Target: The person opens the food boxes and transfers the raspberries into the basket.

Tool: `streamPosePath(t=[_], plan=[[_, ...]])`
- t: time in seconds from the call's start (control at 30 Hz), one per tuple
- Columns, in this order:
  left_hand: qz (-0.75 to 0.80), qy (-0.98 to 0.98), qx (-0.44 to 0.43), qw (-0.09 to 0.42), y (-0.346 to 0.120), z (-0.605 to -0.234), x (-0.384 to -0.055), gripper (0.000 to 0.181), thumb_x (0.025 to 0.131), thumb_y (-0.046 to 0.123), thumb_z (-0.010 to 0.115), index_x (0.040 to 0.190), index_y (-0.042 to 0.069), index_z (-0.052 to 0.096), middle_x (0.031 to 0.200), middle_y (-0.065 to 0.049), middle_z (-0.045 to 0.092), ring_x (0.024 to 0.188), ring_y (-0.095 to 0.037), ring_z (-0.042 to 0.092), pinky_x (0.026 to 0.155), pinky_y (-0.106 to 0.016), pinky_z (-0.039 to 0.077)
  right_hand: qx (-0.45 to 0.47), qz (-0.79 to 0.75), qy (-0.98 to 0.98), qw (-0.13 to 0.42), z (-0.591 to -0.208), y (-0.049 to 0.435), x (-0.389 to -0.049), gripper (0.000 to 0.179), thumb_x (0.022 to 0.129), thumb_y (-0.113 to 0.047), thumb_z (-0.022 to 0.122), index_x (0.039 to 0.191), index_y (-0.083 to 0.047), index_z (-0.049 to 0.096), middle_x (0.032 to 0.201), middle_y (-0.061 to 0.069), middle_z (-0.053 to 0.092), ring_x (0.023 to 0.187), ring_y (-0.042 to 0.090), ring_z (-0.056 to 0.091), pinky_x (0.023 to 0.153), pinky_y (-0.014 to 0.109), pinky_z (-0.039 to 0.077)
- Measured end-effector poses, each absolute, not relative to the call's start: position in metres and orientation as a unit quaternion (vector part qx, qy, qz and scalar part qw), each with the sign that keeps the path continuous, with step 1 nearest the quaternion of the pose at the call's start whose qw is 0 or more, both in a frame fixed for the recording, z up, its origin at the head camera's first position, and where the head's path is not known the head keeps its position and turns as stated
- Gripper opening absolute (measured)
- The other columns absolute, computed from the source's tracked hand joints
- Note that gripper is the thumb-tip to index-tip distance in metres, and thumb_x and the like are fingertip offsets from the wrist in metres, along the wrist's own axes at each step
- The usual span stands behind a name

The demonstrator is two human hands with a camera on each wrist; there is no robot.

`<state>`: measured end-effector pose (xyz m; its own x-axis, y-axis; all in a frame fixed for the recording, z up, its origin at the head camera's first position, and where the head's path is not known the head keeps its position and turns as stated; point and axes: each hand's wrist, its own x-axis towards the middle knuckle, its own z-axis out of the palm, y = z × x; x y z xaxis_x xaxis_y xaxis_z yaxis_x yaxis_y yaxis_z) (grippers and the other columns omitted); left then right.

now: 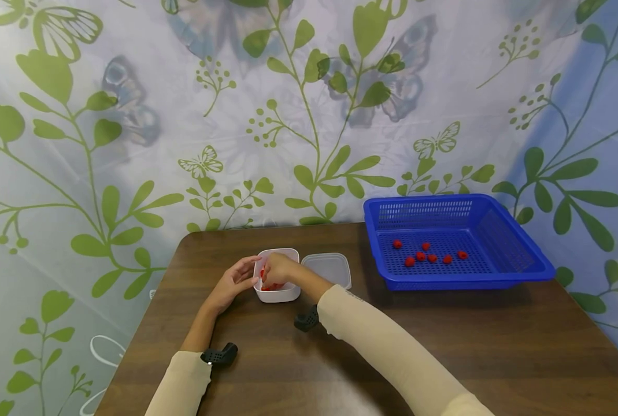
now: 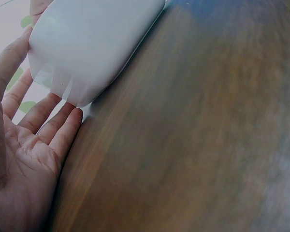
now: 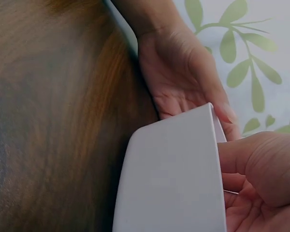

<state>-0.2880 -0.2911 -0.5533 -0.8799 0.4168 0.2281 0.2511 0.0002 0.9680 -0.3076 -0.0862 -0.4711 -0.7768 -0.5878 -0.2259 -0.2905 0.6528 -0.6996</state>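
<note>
White container (image 1: pixel 279 296): on the brown table (image 1: pixel 272 352), left of the view's center; mouth up, near the back edge, between both hands.
Left hand (image 1: pixel 228 285): at the container's 9 o'clock; fingers spread wide and fairly straight, fingertips and thumb on outer wall and rim; not wrapped round it.
Right hand (image 1: pixel 281 267): comes in from 4 o'clock, dips over the rim into the container; fingers bent, tips hidden by the wall; can't tell if they pinch anything.
Red pieces inside (image 1: pixel 268 288): few visible, low in the container, around the right fingers.
Clear lid (image 1: pixel 326 267): flat, just beside the container at 3 o'clock; right forearm passes over its near edge.
Blue basket (image 1: pixel 441 282): well apart from the container, between 2 and 3 o'clock; back rim close to the patterned cloth (image 1: pixel 309 127), right corner near the table's right edge.
Red pieces in basket (image 1: pixel 420 256): seven, loose on the mesh floor, mostly toward the near side.
Room: narrow tabletop strip between lid and basket; wider stretch at 6 o'clock, between the forearms; left forearm runs near the table's left edge.
</note>
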Motion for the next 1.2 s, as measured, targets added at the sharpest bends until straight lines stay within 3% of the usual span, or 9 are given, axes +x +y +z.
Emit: streamPosePath(t=[0.2, 0.43, 0.8, 1.03, 1.2], plan=[[0.669, 0.702, 0.236, 0.062, -0.29, -0.553, -0.287, 0.056, 0.096, -0.01, 0.058, 0.149, -0.004, 0.04, 0.149, -0.031, 0.043, 0.137, -0.04, 0.043, 0.103, -0.023, 0.046, -0.263, -0.307, 0.892, 0.201, -0.474, -0.09, -0.305, 0.006, 0.084, -0.002, 0.075, 0.079, 0.0, 0.077, 0.057, -0.003, 0.062, 0.051, 0.007, 0.057, 0.049, 0.016, 0.047], [0.664, 0.706, 0.239, 0.062, -0.291, -0.553, -0.287, 0.055, 0.097, -0.009, 0.058, 0.148, -0.002, 0.042, 0.149, -0.027, 0.045, 0.136, -0.034, 0.046, 0.104, -0.024, 0.046, -0.278, -0.289, 0.903, 0.157, -0.478, -0.092, -0.304, 0.009, 0.082, -0.001, 0.075, 0.074, -0.004, 0.079, 0.053, -0.009, 0.056, 0.05, 0.003, 0.047, 0.048, 0.015, 0.038], [0.663, 0.71, 0.227, 0.071, -0.291, -0.55, -0.287, 0.056, 0.096, -0.009, 0.059, 0.149, -0.005, 0.04, 0.15, -0.031, 0.042, 0.138, -0.04, 0.041, 0.104, -0.023, 0.045, -0.298, -0.287, 0.904, 0.11, -0.482, -0.091, -0.301, 0.01, 0.08, -0.003, 0.077, 0.071, -0.006, 0.08, 0.053, -0.009, 0.058, 0.052, 0.004, 0.045, 0.049, 0.015, 0.036], [0.665, 0.703, 0.243, 0.062, -0.291, -0.551, -0.285, 0.054, 0.097, -0.007, 0.06, 0.148, -0.002, 0.043, 0.147, -0.028, 0.047, 0.134, -0.031, 0.049, 0.104, -0.025, 0.046, -0.312, -0.277, 0.905, 0.088, -0.486, -0.091, -0.302, 0.009, 0.081, -0.005, 0.078, 0.073, -0.008, 0.082, 0.063, -0.002, 0.071, 0.055, 0.003, 0.045, 0.051, 0.015, 0.037], [0.663, 0.708, 0.237, 0.061, -0.291, -0.553, -0.288, 0.055, 0.097, -0.01, 0.058, 0.148, -0.002, 0.042, 0.148, -0.028, 0.046, 0.134, -0.029, 0.049, 0.103, -0.024, 0.046, -0.303, -0.279, 0.908, 0.081, -0.483, -0.09, -0.299, 0.007, 0.08, -0.009, 0.08, 0.074, -0.01, 0.082, 0.067, -0.004, 0.073, 0.059, 0.003, 0.049, 0.055, 0.016, 0.04]])
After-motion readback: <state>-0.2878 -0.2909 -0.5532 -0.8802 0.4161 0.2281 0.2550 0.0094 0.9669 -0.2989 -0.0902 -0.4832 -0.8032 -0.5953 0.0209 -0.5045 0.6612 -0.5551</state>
